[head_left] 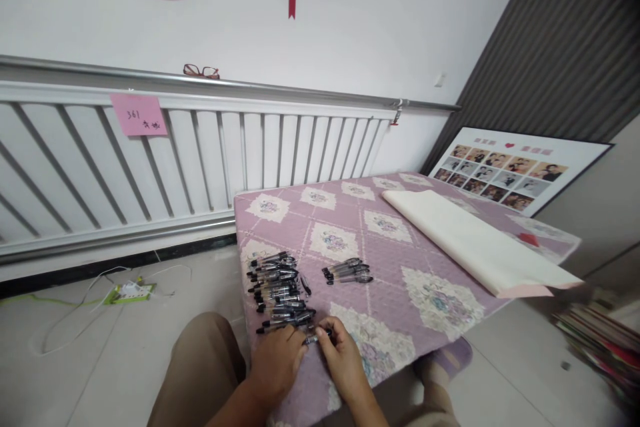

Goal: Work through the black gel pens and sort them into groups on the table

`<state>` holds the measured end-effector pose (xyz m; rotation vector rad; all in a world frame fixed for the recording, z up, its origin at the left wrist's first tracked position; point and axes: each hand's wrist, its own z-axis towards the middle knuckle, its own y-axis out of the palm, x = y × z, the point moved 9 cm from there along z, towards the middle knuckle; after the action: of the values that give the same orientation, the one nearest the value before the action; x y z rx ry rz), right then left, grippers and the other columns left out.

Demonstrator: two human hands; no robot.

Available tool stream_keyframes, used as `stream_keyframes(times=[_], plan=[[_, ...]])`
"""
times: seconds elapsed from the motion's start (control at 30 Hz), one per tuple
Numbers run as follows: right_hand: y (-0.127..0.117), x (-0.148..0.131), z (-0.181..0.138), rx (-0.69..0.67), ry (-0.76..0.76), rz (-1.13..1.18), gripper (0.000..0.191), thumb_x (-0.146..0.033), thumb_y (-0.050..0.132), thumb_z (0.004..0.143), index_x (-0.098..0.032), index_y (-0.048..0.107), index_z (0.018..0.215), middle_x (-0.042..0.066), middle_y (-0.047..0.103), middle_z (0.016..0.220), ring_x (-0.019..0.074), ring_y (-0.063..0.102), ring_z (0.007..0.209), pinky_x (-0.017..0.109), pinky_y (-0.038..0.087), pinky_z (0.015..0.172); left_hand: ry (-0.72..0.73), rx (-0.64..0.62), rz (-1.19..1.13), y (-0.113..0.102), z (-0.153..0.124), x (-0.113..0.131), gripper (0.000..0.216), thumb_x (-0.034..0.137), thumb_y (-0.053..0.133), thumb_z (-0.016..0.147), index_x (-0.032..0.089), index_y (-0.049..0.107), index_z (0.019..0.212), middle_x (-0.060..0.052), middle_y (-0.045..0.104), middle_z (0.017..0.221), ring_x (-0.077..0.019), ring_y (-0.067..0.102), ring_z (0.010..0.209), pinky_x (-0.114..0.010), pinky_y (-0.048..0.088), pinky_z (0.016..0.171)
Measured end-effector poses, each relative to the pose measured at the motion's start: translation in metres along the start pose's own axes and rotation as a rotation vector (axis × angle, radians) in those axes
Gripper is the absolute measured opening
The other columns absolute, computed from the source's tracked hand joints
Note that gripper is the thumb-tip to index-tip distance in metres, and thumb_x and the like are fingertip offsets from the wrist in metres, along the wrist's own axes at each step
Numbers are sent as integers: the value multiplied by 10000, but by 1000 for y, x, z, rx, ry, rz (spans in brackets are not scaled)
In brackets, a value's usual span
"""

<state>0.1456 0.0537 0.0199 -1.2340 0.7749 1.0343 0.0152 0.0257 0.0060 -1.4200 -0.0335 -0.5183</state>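
Between my hands is a dark pen (311, 340) with a clear barrel. My right hand (344, 355) pinches it between thumb and fingers. At the other end, the curled fingers of my left hand (277, 361) close on the pen's tip, partly hidden by the knuckles. Just beyond the left hand lies a pile of black-tipped pens (277, 287), roughly side by side along the table's left edge. Some small black pieces (305, 286) rest at the pile's right side. Farther right, a smaller group of pens (349, 271) lies on the cloth.
A purple patterned cloth covers the table (335, 213). A cream sheet (465, 240) lies across its right side, near a leaning photo board (500, 170). Behind runs a white radiator (280, 147). A power strip (131, 292) with cables sits on the floor at left.
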Motion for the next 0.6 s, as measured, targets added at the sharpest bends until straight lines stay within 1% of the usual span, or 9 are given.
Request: stream_keyframes(times=[0.2, 0.27, 0.33, 0.4, 0.5, 0.53, 0.6], plan=[[-2, 4, 0, -12, 21, 39, 242, -436, 540, 832, -202, 590, 797, 3, 610, 736, 171, 570, 707, 252, 451, 671, -18, -35, -16, 2, 1, -2, 178, 238, 446, 936, 253, 615, 989, -5, 649, 942, -196, 604, 856, -301, 432, 749], [-6, 9, 1, 10, 46, 84, 259, -455, 557, 819, -200, 600, 800, 2, 610, 736, 169, 563, 703, 253, 453, 665, -42, -73, -15, 5, 2, -4, 201, 242, 428, 945, 249, 620, 999, -11, 656, 949, -198, 609, 862, -302, 436, 755], [-11, 19, 1, 48, 102, 151, 282, -478, 589, 792, -199, 611, 826, -5, 604, 718, 161, 552, 669, 250, 451, 628, -70, -108, -19, 6, 2, -6, 224, 249, 409, 954, 244, 626, 1012, -17, 662, 962, -200, 614, 879, -303, 441, 766], [-17, 33, 1, 110, 180, 256, 317, -499, 620, 761, -204, 611, 874, -17, 597, 703, 149, 537, 618, 244, 445, 574, -86, -121, -31, 6, 3, -6, 249, 258, 388, 963, 240, 627, 1032, -23, 666, 983, -204, 618, 899, -307, 446, 783], [-29, 53, 0, 276, 281, 452, 369, -505, 665, 712, -220, 581, 932, -42, 581, 664, 128, 520, 553, 231, 434, 521, -93, -110, -44, 3, 2, -6, 273, 267, 370, 970, 241, 627, 1059, -30, 669, 1005, -209, 620, 916, -312, 449, 803], [-32, 58, -1, 320, 299, 488, 374, -497, 677, 698, -223, 577, 932, -52, 568, 632, 122, 510, 528, 224, 424, 501, -93, -105, -44, 3, 2, -6, 274, 268, 370, 969, 242, 628, 1057, -31, 670, 1005, -209, 620, 918, -314, 450, 805], [-35, 61, 0, 364, 292, 469, 360, -477, 689, 680, -216, 601, 911, -64, 542, 559, 114, 486, 479, 215, 395, 463, -88, -95, -44, 3, 1, -6, 272, 267, 373, 966, 243, 629, 1054, -31, 667, 1004, -209, 620, 920, -315, 452, 806]])
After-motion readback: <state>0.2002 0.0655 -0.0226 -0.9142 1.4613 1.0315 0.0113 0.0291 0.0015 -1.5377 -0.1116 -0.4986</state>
